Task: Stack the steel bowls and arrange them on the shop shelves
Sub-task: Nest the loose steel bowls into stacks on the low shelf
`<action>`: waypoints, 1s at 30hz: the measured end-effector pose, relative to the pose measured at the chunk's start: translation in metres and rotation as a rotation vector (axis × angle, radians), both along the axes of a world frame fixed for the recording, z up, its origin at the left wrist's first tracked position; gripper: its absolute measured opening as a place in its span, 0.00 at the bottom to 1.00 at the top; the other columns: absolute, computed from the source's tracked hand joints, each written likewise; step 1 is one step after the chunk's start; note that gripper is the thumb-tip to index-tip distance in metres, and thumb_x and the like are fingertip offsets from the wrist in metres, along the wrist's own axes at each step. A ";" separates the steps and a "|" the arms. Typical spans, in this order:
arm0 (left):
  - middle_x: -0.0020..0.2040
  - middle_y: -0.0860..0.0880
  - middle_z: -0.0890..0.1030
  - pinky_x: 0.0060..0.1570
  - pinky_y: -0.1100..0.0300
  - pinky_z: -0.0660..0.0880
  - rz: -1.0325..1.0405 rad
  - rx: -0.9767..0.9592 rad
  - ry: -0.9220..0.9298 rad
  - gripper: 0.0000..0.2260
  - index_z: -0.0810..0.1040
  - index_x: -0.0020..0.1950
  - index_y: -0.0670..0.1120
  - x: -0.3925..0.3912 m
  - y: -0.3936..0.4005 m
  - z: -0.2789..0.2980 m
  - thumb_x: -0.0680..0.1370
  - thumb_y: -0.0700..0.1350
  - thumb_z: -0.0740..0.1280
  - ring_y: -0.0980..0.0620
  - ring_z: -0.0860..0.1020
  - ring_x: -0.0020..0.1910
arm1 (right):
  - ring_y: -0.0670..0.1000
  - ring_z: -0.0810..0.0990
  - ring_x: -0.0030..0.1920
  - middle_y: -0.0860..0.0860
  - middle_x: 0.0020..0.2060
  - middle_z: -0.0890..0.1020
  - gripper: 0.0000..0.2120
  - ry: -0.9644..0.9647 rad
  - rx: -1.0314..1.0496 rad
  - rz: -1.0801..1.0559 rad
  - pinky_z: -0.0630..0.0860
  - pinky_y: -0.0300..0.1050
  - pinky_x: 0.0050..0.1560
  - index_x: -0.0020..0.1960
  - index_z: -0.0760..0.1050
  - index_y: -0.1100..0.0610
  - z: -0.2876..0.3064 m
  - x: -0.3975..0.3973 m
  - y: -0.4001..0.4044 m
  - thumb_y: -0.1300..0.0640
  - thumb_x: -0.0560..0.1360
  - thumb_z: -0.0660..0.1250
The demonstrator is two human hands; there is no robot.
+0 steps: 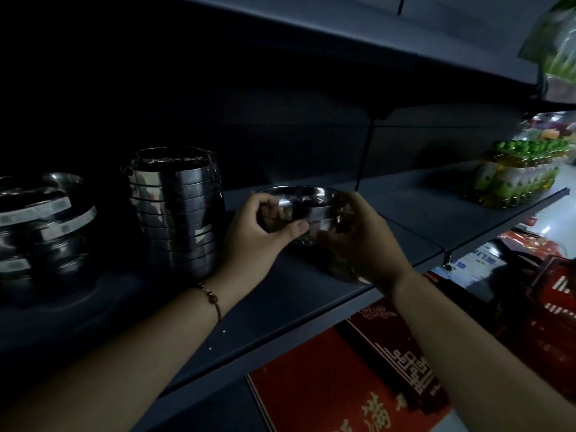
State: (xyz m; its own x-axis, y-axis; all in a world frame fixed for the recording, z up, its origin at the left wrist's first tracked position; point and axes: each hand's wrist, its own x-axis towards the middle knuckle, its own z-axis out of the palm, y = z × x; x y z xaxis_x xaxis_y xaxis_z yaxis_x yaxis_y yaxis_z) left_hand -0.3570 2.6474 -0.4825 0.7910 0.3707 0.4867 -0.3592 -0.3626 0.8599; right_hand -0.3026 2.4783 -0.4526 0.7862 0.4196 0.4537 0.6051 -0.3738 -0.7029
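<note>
A steel bowl [304,201] is held between both hands above the dark grey shelf [420,219]. My left hand [252,235] grips its left side, thumb across the front. My right hand [361,241] curls round its right side. It may be two nested bowls; I cannot tell. A tall stack of steel bowls [177,210] stands on the shelf just left of my left hand. Further left, in the dark, are more stacked steel bowls [40,226] with paper label bands.
A pack of green-capped bottles [520,176] stands at the shelf's right end. Another shelf [343,42] runs overhead. Red gift boxes [343,391] lie below the shelf's front edge. A bead bracelet is on my left wrist.
</note>
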 end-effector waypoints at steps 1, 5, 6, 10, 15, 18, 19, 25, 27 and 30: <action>0.48 0.56 0.81 0.43 0.76 0.71 0.021 0.016 -0.003 0.16 0.74 0.52 0.55 0.009 -0.002 0.000 0.71 0.49 0.78 0.68 0.77 0.45 | 0.47 0.81 0.52 0.47 0.54 0.80 0.27 0.003 -0.018 -0.002 0.81 0.46 0.50 0.61 0.71 0.54 0.003 0.010 -0.001 0.50 0.66 0.77; 0.53 0.55 0.80 0.53 0.59 0.78 0.094 0.041 0.012 0.21 0.74 0.51 0.57 0.048 -0.005 -0.004 0.65 0.58 0.78 0.60 0.79 0.53 | 0.41 0.78 0.48 0.40 0.48 0.77 0.21 0.037 -0.053 -0.038 0.74 0.33 0.41 0.56 0.70 0.49 0.007 0.048 -0.001 0.55 0.69 0.77; 0.54 0.55 0.80 0.53 0.57 0.79 0.107 0.048 0.024 0.23 0.74 0.52 0.56 0.056 -0.006 -0.005 0.62 0.62 0.77 0.57 0.79 0.53 | 0.42 0.77 0.48 0.41 0.49 0.76 0.20 0.027 -0.077 -0.062 0.72 0.31 0.40 0.55 0.71 0.50 0.008 0.059 -0.001 0.55 0.69 0.77; 0.58 0.58 0.77 0.56 0.60 0.75 0.132 0.058 0.039 0.23 0.75 0.51 0.53 0.088 -0.001 -0.006 0.63 0.60 0.77 0.57 0.76 0.58 | 0.45 0.75 0.50 0.45 0.50 0.77 0.21 0.004 -0.150 -0.131 0.70 0.36 0.41 0.57 0.77 0.53 0.015 0.097 0.003 0.53 0.68 0.79; 0.50 0.71 0.68 0.56 0.66 0.73 0.152 0.076 0.072 0.16 0.77 0.56 0.50 0.118 0.008 -0.011 0.71 0.46 0.77 0.66 0.74 0.53 | 0.51 0.78 0.54 0.51 0.54 0.81 0.23 -0.012 -0.280 -0.201 0.69 0.39 0.47 0.63 0.77 0.53 0.022 0.122 0.015 0.51 0.70 0.76; 0.55 0.70 0.68 0.59 0.65 0.73 0.139 0.131 0.111 0.14 0.78 0.55 0.53 0.129 0.012 -0.021 0.73 0.46 0.76 0.58 0.76 0.59 | 0.55 0.78 0.55 0.57 0.61 0.80 0.19 0.027 -0.604 -0.216 0.73 0.41 0.45 0.66 0.75 0.57 0.018 0.131 0.022 0.51 0.78 0.67; 0.58 0.68 0.67 0.57 0.72 0.70 0.137 0.151 0.137 0.14 0.78 0.56 0.53 0.131 0.014 -0.025 0.73 0.46 0.76 0.61 0.74 0.60 | 0.54 0.77 0.51 0.59 0.61 0.79 0.17 0.070 -0.660 -0.190 0.72 0.37 0.41 0.66 0.75 0.59 0.014 0.131 0.025 0.51 0.81 0.62; 0.63 0.61 0.72 0.51 0.77 0.64 0.119 0.206 0.201 0.14 0.79 0.60 0.50 0.123 0.024 -0.040 0.76 0.49 0.73 0.61 0.72 0.61 | 0.60 0.79 0.57 0.59 0.58 0.81 0.21 -0.082 -0.722 -0.258 0.71 0.46 0.48 0.67 0.74 0.54 0.001 0.122 0.020 0.44 0.82 0.55; 0.67 0.56 0.75 0.59 0.65 0.70 0.145 0.277 0.203 0.14 0.78 0.62 0.52 0.115 0.026 -0.036 0.77 0.50 0.71 0.54 0.74 0.66 | 0.60 0.77 0.62 0.57 0.63 0.79 0.21 -0.195 -0.695 -0.237 0.72 0.50 0.58 0.71 0.70 0.50 -0.003 0.112 0.013 0.44 0.81 0.56; 0.79 0.51 0.63 0.71 0.52 0.64 0.172 0.479 0.239 0.21 0.71 0.72 0.56 0.092 0.019 -0.024 0.79 0.53 0.68 0.48 0.63 0.76 | 0.57 0.59 0.77 0.53 0.76 0.65 0.27 -0.370 -0.778 -0.200 0.55 0.52 0.75 0.77 0.59 0.49 -0.013 0.086 -0.002 0.43 0.81 0.57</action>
